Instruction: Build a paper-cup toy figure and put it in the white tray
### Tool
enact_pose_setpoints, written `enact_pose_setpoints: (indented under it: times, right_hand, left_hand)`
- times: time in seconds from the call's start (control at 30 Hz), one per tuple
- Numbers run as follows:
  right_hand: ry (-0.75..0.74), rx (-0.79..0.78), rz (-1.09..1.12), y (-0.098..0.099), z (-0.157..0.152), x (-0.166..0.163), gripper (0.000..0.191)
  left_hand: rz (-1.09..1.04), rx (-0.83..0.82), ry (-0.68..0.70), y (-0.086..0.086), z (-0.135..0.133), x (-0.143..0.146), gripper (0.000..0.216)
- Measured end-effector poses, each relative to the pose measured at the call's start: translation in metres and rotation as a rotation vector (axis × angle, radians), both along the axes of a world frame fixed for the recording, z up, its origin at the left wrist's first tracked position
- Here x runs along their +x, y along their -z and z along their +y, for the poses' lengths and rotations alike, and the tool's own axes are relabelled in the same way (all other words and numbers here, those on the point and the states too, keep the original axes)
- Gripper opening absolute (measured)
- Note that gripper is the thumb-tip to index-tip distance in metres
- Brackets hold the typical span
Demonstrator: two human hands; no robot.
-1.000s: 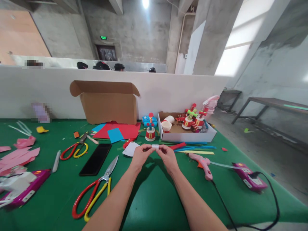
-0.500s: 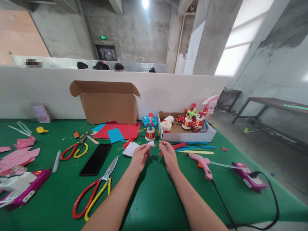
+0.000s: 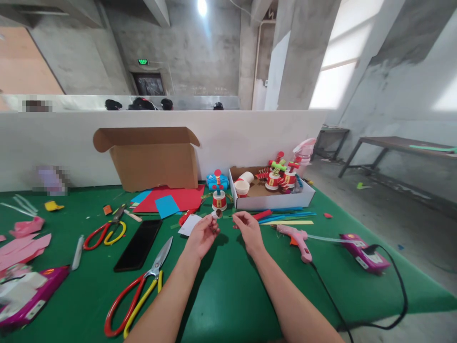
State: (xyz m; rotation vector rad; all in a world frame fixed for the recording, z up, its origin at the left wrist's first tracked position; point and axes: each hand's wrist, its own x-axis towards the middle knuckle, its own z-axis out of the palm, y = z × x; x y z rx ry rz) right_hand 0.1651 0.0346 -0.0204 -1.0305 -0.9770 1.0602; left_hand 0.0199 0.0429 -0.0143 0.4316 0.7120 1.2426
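Observation:
My left hand (image 3: 203, 237) is closed on a small white paper tube (image 3: 214, 215), whose brown open end faces up and to the right. A short gap away, my right hand (image 3: 250, 230) is closed with thumb and forefinger pinched together. Whatever is between those fingertips, if anything, is too small to make out. Just beyond the tube stands a red and white paper-cup figure (image 3: 219, 201) with coiled paper arms and a red disc on top. A white piece of paper (image 3: 189, 225) lies beside my left hand.
A white box (image 3: 271, 204) with similar figures stands behind. To the right lie paper strips (image 3: 289, 217) and a pink glue gun (image 3: 296, 238) with its cord. Left are large scissors (image 3: 154, 271), a phone (image 3: 138, 245), smaller scissors (image 3: 114, 226) and red card (image 3: 185, 197).
The tube has turned in my left hand, from lying sideways to showing its open end. My right hand sits slightly farther from it. The head view has shifted a little.

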Motion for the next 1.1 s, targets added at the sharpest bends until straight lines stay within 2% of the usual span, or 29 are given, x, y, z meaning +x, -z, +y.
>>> enact_pose_setpoints:
  times: [0.17, 0.3, 0.4, 0.5, 0.63, 0.8, 1.1]
  right_hand:
    - [0.036, 0.074, -0.232, 0.0012, -0.0017, 0.0006, 0.034]
    - [0.017, 0.099, -0.192, 0.0036, 0.0003, 0.0003, 0.03]
    - [0.005, 0.082, -0.184, 0.0065, 0.0019, 0.0001, 0.037]
    - [-0.012, 0.067, -0.273, 0.0075, 0.0018, 0.001, 0.041]
    - [-0.012, 0.089, -0.342, 0.0062, 0.0009, 0.0027, 0.027]
    - [-0.082, 0.096, -0.402, 0.0064, 0.0012, 0.003, 0.03]
    - [-0.046, 0.112, -0.411, 0.0033, -0.0012, 0.0012, 0.02]
  left_hand:
    - [0.052, -0.019, -0.012, -0.0003, 0.0003, 0.0027, 0.016]
    - [0.138, 0.02, -0.058, 0.003, 0.0022, 0.0043, 0.025]
    - [0.193, 0.058, -0.078, 0.0062, 0.0034, 0.0043, 0.033]
    - [0.244, 0.095, -0.097, 0.0084, 0.0039, 0.0039, 0.036]
    - [0.286, 0.118, -0.098, 0.0088, 0.0033, 0.0047, 0.038]
    - [0.311, 0.13, -0.088, 0.0081, 0.0025, 0.006, 0.039]
    - [0.354, 0.161, -0.037, 0.0081, 0.0008, 0.0093, 0.039]
